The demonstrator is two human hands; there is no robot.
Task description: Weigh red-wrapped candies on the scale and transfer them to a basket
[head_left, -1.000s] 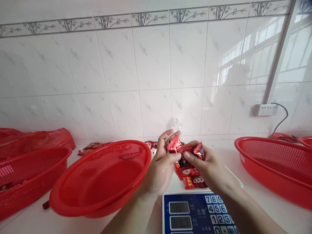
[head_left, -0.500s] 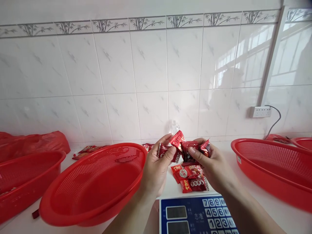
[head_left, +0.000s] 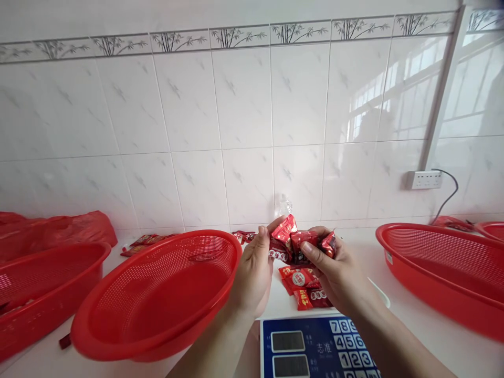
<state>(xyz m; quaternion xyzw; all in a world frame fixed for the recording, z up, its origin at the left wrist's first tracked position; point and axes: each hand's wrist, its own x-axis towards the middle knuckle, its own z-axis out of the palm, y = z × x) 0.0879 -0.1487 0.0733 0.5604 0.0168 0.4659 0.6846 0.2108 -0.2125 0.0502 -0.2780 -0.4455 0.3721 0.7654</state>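
Left hand [head_left: 251,275]: grasps snack packets [head_left: 299,241], thumb upright.
Right hand [head_left: 337,269]: grasps the same cluster, thumb on front.
Snack packets: held between both hands, 12 o'clock from scale panel [head_left: 309,346].
Loose packets [head_left: 299,279]: 6 o'clock from cluster.
Left basket [head_left: 169,296]: 9 o'clock.
Right basket [head_left: 444,302]: 3 o'clock.

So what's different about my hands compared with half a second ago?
Your left hand's thumb has lifted off the held red packets and swung left. Your right hand still grips them. The packets lying below and the red baskets stayed put.
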